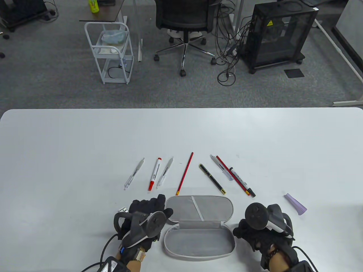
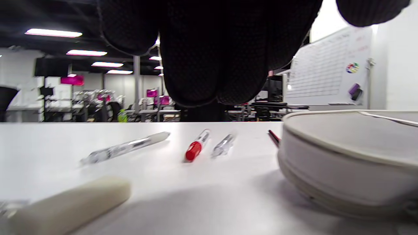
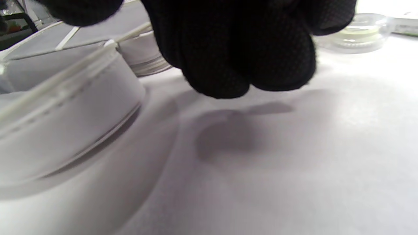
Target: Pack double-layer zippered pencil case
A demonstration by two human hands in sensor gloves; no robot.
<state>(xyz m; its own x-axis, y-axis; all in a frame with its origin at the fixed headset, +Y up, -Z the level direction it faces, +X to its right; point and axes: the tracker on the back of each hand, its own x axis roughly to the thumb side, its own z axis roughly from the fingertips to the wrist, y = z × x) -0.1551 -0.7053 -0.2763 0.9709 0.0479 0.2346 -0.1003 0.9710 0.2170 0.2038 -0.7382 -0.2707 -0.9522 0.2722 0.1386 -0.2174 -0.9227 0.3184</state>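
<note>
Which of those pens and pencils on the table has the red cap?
The white marker with the red cap, second from the left in the row. Its neighbours on both sides are clear pens; the red pencils are thin and capless.

Left hand [image 1: 141, 219]: black glove, low on the left of the table view, palm down, forearm coming in from the bottom edge.
Left fingers [image 2: 209, 65]: loosely bent, reaching forward, bunched side by side in the wrist view; they hold nothing.
Left tracker [image 1: 147, 223]: grey, strapped across the back of the hand.
Right hand [image 1: 262, 233]: black glove, low on the right, palm down, wrist at the bottom edge.
Right fingers [image 3: 248, 49]: curled under, tips together just above their own shadow, gripping nothing.
Right tracker [image 1: 262, 216]: black and white, on the back of the hand.
</note>
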